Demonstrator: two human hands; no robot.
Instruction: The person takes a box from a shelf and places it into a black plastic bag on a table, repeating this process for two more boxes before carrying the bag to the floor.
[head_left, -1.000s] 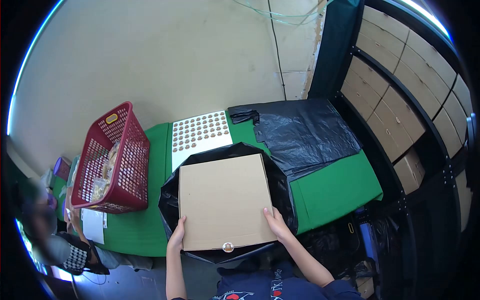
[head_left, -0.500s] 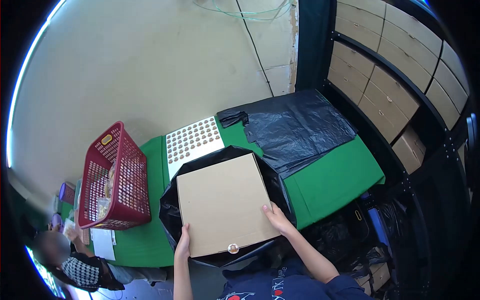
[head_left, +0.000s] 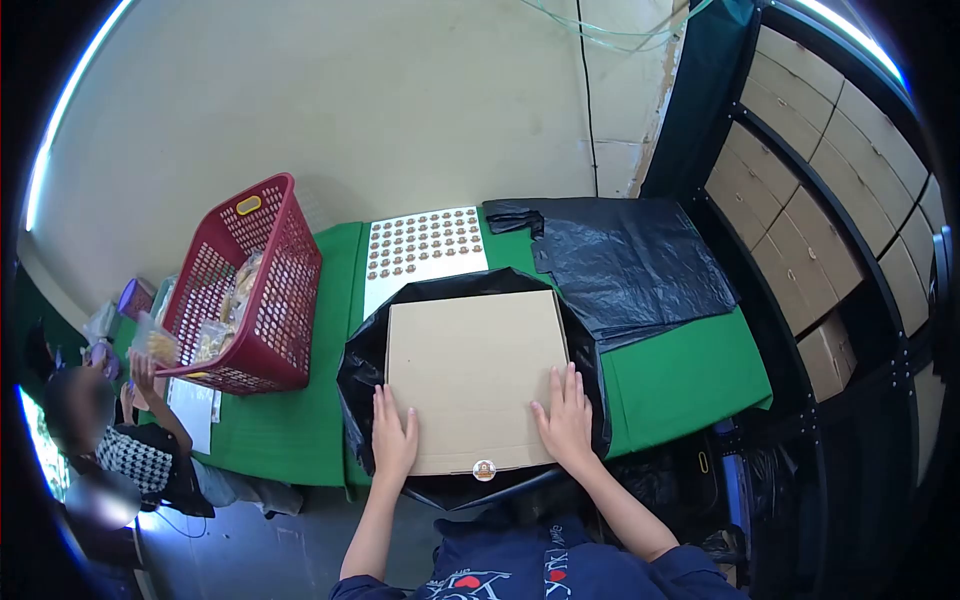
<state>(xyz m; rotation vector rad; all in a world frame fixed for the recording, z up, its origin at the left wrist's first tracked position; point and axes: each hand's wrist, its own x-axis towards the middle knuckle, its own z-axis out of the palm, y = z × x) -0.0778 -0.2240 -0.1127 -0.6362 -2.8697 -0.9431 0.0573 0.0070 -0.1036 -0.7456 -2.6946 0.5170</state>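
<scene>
Desk (head_left: 690,375), green-covered. Far edge: white sticker sheet (head_left: 395,287), round stickers in rows; to its right, black plastic bags (head_left: 640,265), laid flat. Left part: red basket (head_left: 285,335), perforated, holding clear packets (head_left: 238,292); papers (head_left: 190,412), just beside it, near edge. Left end: purple container (head_left: 134,298); person (head_left: 150,462) holding a filled clear bag (head_left: 154,344) by the basket. Beyond right edge: black rack (head_left: 806,167), stacked with cardboard cartons (head_left: 800,262). Wall: black cable (head_left: 588,100), hanging.

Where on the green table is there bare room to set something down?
Bare green cloth lies right of the open black bag, nearer than the flat black bags, and left of it, between the red basket and the near edge. Crowded: the middle, where the bag around the box meets the sticker sheet and flat bags.
</scene>
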